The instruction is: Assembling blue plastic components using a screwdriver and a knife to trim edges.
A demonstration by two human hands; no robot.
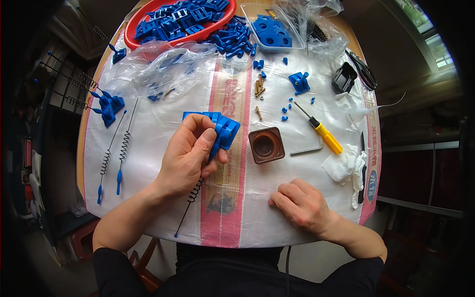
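Now white tissue (341,166) is seen crumpled at the right, a knife (361,194) laid beside it; a window (420,17) is spotted upper right, a dark cabinet (448,175) caught far right, a chair (149,281) glimpsed lower left.

Printed characters stand on the white woven sheet (257,218) of the table: reddish ones, faint, along the middle stripe (235,168), and pinkish-red ones on the right stripe (374,148), above a blue oval mark (372,184) with characters.
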